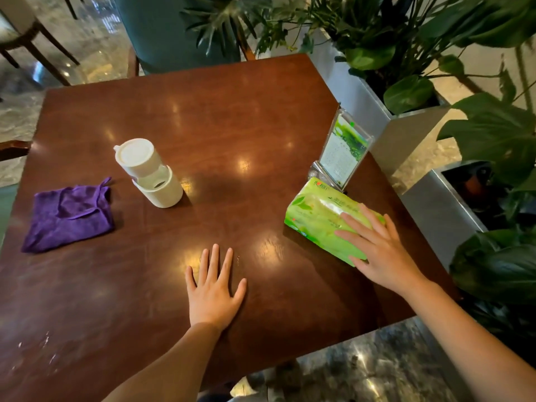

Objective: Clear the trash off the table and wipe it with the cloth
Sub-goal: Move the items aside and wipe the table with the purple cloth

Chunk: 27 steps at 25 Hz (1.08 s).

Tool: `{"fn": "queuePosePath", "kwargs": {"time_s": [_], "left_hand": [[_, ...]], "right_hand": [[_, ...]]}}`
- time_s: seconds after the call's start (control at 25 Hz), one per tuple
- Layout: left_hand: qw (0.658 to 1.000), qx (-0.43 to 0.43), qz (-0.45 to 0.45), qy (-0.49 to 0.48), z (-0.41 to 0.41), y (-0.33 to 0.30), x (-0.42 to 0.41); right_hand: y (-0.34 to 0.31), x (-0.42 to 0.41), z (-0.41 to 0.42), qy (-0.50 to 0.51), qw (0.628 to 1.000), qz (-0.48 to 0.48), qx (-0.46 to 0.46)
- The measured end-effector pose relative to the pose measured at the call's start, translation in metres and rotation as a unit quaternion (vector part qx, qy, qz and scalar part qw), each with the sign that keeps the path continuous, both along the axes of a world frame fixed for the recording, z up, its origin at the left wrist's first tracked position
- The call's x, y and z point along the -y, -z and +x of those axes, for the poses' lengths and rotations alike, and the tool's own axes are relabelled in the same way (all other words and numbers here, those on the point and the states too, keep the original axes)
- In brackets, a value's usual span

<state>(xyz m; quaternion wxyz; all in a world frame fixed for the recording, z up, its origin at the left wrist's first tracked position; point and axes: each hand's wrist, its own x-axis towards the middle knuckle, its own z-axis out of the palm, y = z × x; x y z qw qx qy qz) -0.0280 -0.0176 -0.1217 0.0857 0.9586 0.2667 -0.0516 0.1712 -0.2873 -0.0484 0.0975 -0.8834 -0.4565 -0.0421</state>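
A folded purple cloth [68, 214] lies at the left of the dark wooden table [220, 117]. A white lidded paper cup [138, 158] stands tilted inside a white cup holder [162, 190] left of centre. My left hand [213, 288] rests flat on the table near the front, fingers spread, holding nothing. My right hand [377, 245] lies palm down on the near end of a green tissue pack [319, 216] at the right side; its fingers are spread over the pack, not curled around it.
A clear acrylic sign stand [345, 152] stands just behind the tissue pack. Metal planters [412, 140] with large-leaved plants line the table's right edge. A teal chair [162, 33] stands at the far side. Small white specks [46, 343] lie near the front left corner.
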Motion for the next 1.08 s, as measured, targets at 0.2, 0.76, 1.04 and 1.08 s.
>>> {"fn": "queuePosePath", "kwargs": {"time_s": [0.2,0.76,1.04,1.08], "left_hand": [[1.000,0.005,-0.001,0.002,-0.001,0.000,-0.001],[1.000,0.023,-0.017,0.006,-0.002,0.001,-0.004],[0.999,0.028,-0.027,0.005,-0.003,0.004,-0.005],[0.999,0.029,-0.028,0.006,-0.003,0.003,-0.005]], "right_hand": [[0.003,-0.005,-0.007,0.056,0.997,-0.013,0.042],[-0.047,-0.239,-0.005,-0.116,0.983,0.138,0.014],[-0.055,-0.355,-0.016,-0.226,0.968,0.111,0.013],[-0.049,-0.362,-0.018,-0.238,0.965,0.110,0.005]]}}
